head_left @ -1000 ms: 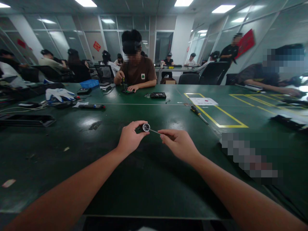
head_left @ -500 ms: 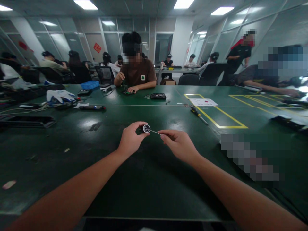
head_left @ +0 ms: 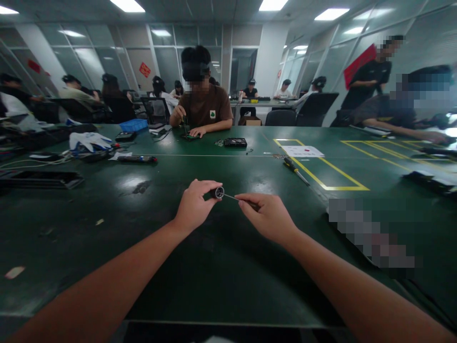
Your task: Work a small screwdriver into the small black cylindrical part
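Between the thumb and fingers of my left hand (head_left: 193, 206) is a small dark cylindrical part (head_left: 219, 192) with a pale ring-shaped rim and an open, hollow-looking end. My right hand (head_left: 270, 215) pinches a thin metal-shafted tool (head_left: 231, 197), which looks like a slim screwdriver; its handle is mostly hidden by my fingers. The shaft points left and its tip meets the open end of the part. Whether the tip is inside or only at the rim, I cannot tell. Both hands are held above the green table (head_left: 214, 286).
A yellow-and-black screwdriver (head_left: 296, 170) lies to the right, near a paper sheet (head_left: 303, 151) and yellow tape lines. White gloves (head_left: 89, 142) and a pen-like tool (head_left: 137, 160) lie at left. Across the table a person (head_left: 205, 107) works near a black box (head_left: 234, 142).
The cylindrical part has turned slightly in my left hand, so more of its dark side shows. The tool stays at its open end. A standing person at the back has shifted right.
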`<state>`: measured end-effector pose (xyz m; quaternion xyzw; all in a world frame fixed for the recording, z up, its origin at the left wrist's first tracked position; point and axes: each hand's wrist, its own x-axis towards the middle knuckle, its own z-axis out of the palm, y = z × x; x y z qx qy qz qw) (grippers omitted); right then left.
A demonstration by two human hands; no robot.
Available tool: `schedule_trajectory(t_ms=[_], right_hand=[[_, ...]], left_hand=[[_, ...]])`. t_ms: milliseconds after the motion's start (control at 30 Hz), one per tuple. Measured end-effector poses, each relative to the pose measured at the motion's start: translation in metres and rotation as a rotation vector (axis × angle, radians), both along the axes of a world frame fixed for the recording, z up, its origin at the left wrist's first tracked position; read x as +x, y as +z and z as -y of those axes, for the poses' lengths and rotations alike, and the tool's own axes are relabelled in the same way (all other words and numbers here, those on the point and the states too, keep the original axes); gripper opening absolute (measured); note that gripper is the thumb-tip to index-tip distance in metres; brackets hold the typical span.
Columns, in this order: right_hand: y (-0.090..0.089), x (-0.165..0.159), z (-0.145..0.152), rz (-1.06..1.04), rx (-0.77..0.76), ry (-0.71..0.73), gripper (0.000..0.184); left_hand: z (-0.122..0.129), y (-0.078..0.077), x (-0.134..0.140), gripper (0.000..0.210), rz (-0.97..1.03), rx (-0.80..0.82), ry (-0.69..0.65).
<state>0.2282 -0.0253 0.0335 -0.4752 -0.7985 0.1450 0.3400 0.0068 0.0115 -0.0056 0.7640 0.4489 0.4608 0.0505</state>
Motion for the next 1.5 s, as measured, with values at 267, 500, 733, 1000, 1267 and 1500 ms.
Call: schedule_trajectory(t_ms=[267, 500, 733, 1000, 1267, 1500], right_hand=[[-0.001, 0.001, -0.001, 0.015, -0.012, -0.014, 0.029], [-0.001, 0.000, -0.001, 0.027, -0.037, -0.033, 0.030], [0.000, 0.000, -0.001, 0.038, -0.049, -0.039, 0.029], [0.001, 0.002, -0.004, 0.119, -0.081, -0.041, 0.028], [-0.009, 0.000, -0.009, 0.027, -0.159, -0.014, 0.030], [-0.010, -0.001, -0.011, -0.074, -0.233, -0.008, 0.031]], left_hand=[[-0.002, -0.004, 0.000, 0.039, 0.044, -0.026, -0.025], [-0.002, -0.005, 0.001, 0.041, 0.088, -0.073, -0.035], [-0.002, -0.003, 0.001, 0.037, 0.020, -0.040, -0.037], [0.002, 0.003, 0.002, 0.036, -0.202, 0.049, -0.091], [0.005, 0.004, 0.004, 0.037, -0.085, -0.037, -0.004], [0.005, 0.004, 0.003, 0.039, -0.024, -0.066, 0.030]])
